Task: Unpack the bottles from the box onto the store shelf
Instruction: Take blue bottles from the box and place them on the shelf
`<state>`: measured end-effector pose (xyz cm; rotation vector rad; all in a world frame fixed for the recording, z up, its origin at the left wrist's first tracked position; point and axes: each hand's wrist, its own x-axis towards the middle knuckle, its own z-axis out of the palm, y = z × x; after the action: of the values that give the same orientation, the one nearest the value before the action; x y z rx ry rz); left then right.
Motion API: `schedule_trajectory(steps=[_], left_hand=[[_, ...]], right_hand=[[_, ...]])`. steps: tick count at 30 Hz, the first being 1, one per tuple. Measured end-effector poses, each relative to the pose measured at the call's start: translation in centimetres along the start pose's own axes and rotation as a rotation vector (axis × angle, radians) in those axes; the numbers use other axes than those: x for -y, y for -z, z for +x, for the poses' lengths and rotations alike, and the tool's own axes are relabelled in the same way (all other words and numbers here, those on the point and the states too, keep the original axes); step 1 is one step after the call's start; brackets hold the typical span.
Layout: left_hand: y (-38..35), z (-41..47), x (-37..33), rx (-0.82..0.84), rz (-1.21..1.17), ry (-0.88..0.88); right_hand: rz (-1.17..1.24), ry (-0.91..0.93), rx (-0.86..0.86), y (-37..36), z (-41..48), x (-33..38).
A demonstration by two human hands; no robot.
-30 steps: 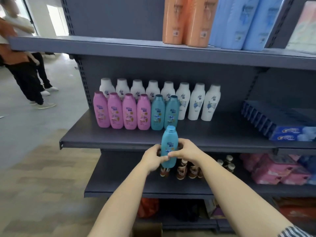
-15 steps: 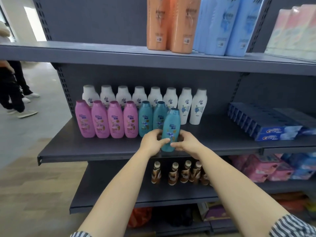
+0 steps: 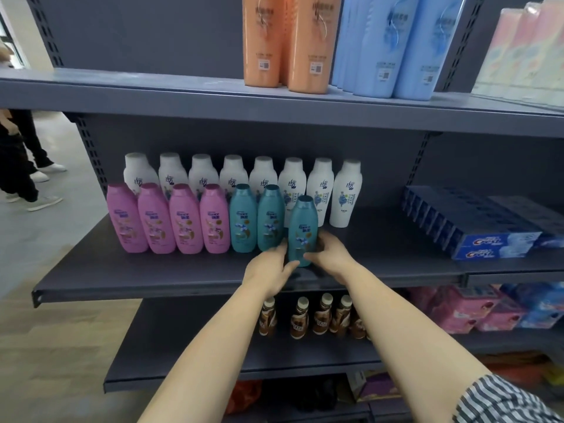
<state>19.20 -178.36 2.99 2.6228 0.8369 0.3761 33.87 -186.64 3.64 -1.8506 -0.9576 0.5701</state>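
- Since half a second ago, the teal bottle (image 3: 302, 227) has gone further in over the middle shelf (image 3: 152, 276) and stands straighter, with its base at the shelf surface.
- Left hand (image 3: 268, 264): grasping the bottle's lower left side, with the thumb across the front.
- Right hand (image 3: 328, 254): grasping the lower right side, fingers wrapped behind and the thumb on the front.
- A striped sleeve (image 3: 503, 401) shows on the right arm at the lower right of the frame.
- The held bottle sits at the centre of the frame, just right of two matching teal bottles (image 3: 242, 218) and slightly forward of their row.
- Left of those, four pink bottles (image 3: 171, 218) continue the front row.
- Behind both runs a line of white bottles (image 3: 232, 175) along the back panel.
- Blue toothpaste boxes (image 3: 488, 242) lie on the same shelf, well apart at the right.
- On the upper shelf, tall orange bottles (image 3: 287, 41) stand beside tall light blue bottles (image 3: 396, 41).
- The lower shelf carries small brown drink bottles (image 3: 305, 315) and, to the right, pink packs (image 3: 464, 309).
- At the left edge of the frame, another person's legs (image 3: 21, 166) stand on the floor.
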Motion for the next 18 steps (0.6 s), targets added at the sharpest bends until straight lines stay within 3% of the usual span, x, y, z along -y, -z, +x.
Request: schedule_trajectory(steps=[18], left_hand=[[-2.3,0.6,0.2,-0.073,0.288,0.031]], right_hand=[[-0.177,0.113,-0.1,-1.4,3.5,-1.4]])
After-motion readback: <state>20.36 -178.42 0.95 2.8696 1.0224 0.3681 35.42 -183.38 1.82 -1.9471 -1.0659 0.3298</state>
